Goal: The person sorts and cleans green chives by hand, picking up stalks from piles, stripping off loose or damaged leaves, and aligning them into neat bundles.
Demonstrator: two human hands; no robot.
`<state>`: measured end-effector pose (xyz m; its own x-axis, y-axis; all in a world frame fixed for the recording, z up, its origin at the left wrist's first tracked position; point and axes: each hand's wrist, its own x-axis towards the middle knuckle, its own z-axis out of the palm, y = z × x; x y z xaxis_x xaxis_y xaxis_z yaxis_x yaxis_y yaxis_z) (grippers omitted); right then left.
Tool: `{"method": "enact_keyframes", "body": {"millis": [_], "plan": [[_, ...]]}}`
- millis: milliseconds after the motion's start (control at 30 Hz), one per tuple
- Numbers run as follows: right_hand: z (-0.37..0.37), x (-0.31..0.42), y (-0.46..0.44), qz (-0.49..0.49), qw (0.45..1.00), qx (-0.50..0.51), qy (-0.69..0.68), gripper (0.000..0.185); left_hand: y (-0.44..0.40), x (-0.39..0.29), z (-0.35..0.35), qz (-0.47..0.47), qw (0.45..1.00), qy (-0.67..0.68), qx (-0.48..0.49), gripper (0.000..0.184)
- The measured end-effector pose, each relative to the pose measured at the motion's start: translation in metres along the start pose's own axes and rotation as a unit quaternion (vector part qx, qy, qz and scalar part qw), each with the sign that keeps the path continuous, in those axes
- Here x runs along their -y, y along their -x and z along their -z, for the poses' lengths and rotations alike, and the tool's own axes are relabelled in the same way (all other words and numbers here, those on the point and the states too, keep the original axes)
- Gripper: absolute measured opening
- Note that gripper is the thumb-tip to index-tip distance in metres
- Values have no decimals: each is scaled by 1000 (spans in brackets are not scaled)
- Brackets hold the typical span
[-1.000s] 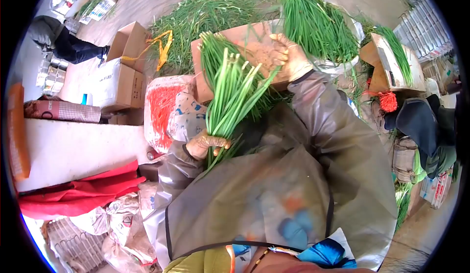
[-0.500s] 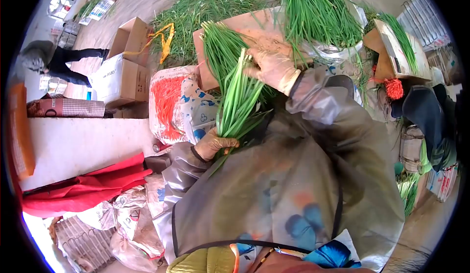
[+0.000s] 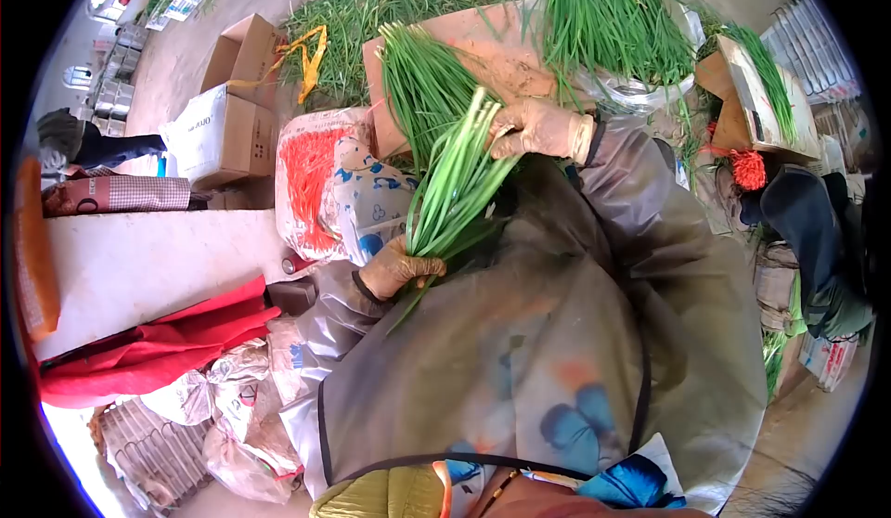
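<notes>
A bunch of chives (image 3: 455, 179), green with pale stem ends, slants up and to the right in front of my apron. My gloved left hand (image 3: 397, 269) is wrapped around its lower, leafy end. Near the pale ends, my gloved right hand (image 3: 546, 132) has its fingers closed on the bunch from the right side. Just behind lies a pile of chives (image 3: 422, 77) on a flat cardboard sheet (image 3: 497, 35).
A larger heap of chives (image 3: 613, 26) lies at the back right, with loose greens (image 3: 380, 7) behind the cardboard. Red ties (image 3: 309, 184) rest on a white sack (image 3: 371, 207) to my left. Cardboard boxes (image 3: 246, 137) stand farther left; another person's legs (image 3: 807, 230) show at right.
My right hand has gone from hovering open near the stem ends to closing on them. The bunch's top leans farther right. At far left, another person has shifted toward the edge of view.
</notes>
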<state>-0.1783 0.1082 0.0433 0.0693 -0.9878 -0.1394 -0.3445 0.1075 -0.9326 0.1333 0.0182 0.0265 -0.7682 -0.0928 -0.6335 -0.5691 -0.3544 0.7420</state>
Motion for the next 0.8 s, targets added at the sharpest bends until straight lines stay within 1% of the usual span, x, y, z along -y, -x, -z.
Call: {"method": "enact_keyframes", "body": {"millis": [33,67,100,133,167,200,233,267,300,333,367,400,433,500,533,567,600,633,667,700,733,767,800], "plan": [[2,8,1,-18,998,-23,46,26,1,1,1,10,999,-43,-15,24],[11,-9,-1,37,977,-145,154,18,4,4,3,-17,999,-14,-44,22],[30,-43,0,8,976,-106,-192,16,9,8,6,-44,996,15,-74,21],[40,-40,7,-58,964,-216,-141,14,13,17,14,-68,993,-11,-91,41],[57,-61,11,-44,966,-256,3,17,15,17,14,-68,993,-8,-95,41],[57,-38,19,-202,906,-290,232,21,16,13,12,-196,942,-203,-182,51],[62,-57,22,-250,875,-217,354,28,20,3,8,-263,876,-335,-225,62],[59,-78,30,-185,840,-226,457,34,23,-7,5,-315,780,-456,-290,74],[51,-78,34,-119,791,-234,553,40,26,-12,2,-314,779,-457,-292,74],[50,-76,33,-117,792,-234,552,40,28,-16,0,-267,740,-523,-329,71],[50,-73,33,-50,947,-237,212,47,28,-16,-1,-216,695,-582,-364,69],[45,-60,33,20,965,-207,-161,53,23,-7,5,-212,672,-596,-385,71],[32,-41,33,15,964,-207,-164,53,22,-5,4,-209,675,-597,-381,71],[1,0,28,-4,994,-73,-79,54,19,-6,4,-195,635,-631,-401,69],[-13,5,25,24,994,-97,55,52,17,-4,4,-202,637,-625,-403,69],[-22,5,21,51,973,-118,189,50,16,-4,4,-204,637,-626,-402,69],[-27,2,17,103,970,-166,144,50,16,-3,5,-202,628,-634,-404,71],[-28,4,14,127,970,-209,0,39,15,-2,4,-198,619,-642,-407,72],[-25,5,15,149,951,-251,-101,31,15,-1,3,-195,621,-640,-408,72],[-22,8,17,167,920,-290,-203,23,15,0,3,-198,612,-647,-410,74],[-25,18,20,214,891,-322,-236,11,16,1,3,-201,602,-655,-410,75],[-25,35,28,192,915,-316,-164,14,16,2,3,-199,601,-656,-410,75],[-22,54,28,204,938,-279,33,20,13,4,4,-175,590,-675,-407,76]]}}
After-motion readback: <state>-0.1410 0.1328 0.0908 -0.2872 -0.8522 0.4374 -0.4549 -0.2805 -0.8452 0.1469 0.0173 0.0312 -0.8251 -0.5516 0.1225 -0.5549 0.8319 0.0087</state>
